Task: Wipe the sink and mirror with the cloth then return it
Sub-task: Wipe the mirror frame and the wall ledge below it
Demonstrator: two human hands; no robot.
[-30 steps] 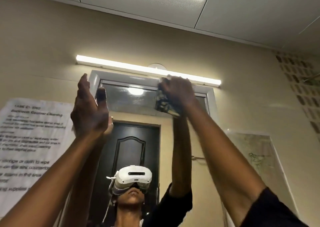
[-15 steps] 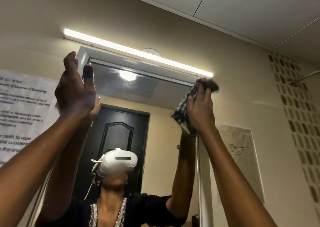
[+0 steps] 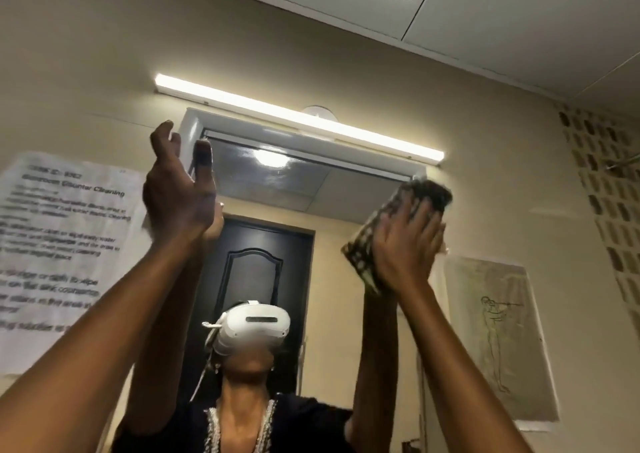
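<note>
A white-framed mirror (image 3: 332, 203) hangs on the beige wall in front of me. My right hand (image 3: 405, 245) presses a dark checkered cloth (image 3: 363, 248) flat against the glass near the mirror's upper right corner. My left hand (image 3: 180, 193) is raised at the mirror's upper left edge, fingers apart, holding nothing. The glass reflects both raised arms, a person wearing a white headset, and a black door. The sink is out of view.
A lit tube lamp (image 3: 298, 117) runs above the mirror. A printed task sheet (image 3: 52, 245) is taped to the wall on the left. A sketch on paper (image 3: 498, 342) hangs to the right, with a tiled wall (image 3: 609, 203) beyond it.
My right hand has carried the cloth from the top middle of the mirror across to its upper right corner and slightly down. The left hand has stayed at the upper left edge.
</note>
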